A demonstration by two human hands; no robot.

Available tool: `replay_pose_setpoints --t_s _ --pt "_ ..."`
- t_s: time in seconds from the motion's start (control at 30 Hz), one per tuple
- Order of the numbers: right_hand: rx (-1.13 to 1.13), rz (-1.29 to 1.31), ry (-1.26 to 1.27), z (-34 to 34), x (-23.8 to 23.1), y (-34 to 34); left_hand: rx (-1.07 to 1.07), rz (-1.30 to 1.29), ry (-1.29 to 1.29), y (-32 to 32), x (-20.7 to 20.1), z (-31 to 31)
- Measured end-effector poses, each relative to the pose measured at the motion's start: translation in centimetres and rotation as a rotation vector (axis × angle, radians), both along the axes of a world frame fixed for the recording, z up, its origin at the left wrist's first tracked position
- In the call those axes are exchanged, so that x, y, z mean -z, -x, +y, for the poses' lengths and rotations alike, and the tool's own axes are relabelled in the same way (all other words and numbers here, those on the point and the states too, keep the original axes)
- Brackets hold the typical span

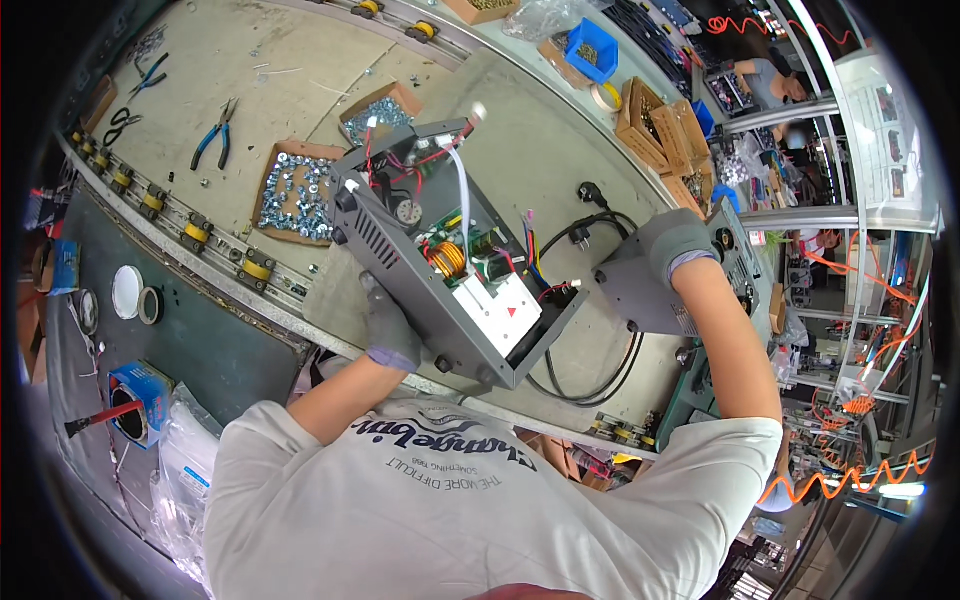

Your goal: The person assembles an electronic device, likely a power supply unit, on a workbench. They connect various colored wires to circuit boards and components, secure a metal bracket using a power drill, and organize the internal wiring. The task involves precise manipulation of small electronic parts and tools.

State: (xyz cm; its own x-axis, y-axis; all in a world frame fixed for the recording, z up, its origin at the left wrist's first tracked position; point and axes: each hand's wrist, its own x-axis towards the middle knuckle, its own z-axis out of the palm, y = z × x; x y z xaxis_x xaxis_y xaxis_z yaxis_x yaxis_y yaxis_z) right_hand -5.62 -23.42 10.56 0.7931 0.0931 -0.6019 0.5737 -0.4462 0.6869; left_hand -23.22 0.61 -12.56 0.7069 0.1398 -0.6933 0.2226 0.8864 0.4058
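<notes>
An open grey metal electronics chassis (400,265) is tilted in front of me. Inside it are a copper-wound coil (447,260), a white sheet (497,310) with a red mark, a circuit board and loose coloured wires. My left hand (392,325), in a grey glove, grips the chassis by its near left side; its fingertips are partly hidden. To the right, my gloved right hand (678,243) is closed over the upper part of a second grey metal unit (640,292). A black power cable (575,398) with a plug (591,195) loops between the two units.
Cardboard trays of screws (296,195) lie left of the chassis, with pliers (214,135) beyond them. A roller rail (196,232) borders the bench. Boxes (645,125) and a blue bin (592,50) stand at the far right. Another person (770,85) is in the background.
</notes>
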Motion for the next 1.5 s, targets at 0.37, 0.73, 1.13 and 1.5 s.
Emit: replay_pose_setpoints --t_s 0.37,0.73,1.13,1.5 --pt "0.028 -0.12 -0.163 -4.9 -0.8 4.9 0.682 -0.078 -1.654 3.6 -13.7 11.4" --pt "0.083 -0.099 -0.241 -10.7 -2.3 8.6 1.461 -1.978 -1.886 -21.8 -12.3 -14.2" --pt "-0.091 0.007 -0.227 -12.8 -1.8 11.4 1.465 -1.707 -2.688 -35.3 -3.2 -18.0" --pt "-0.262 0.338 -0.174 1.8 -0.4 4.9 1.899 -0.75 -2.281 -29.6 -16.2 -5.2"
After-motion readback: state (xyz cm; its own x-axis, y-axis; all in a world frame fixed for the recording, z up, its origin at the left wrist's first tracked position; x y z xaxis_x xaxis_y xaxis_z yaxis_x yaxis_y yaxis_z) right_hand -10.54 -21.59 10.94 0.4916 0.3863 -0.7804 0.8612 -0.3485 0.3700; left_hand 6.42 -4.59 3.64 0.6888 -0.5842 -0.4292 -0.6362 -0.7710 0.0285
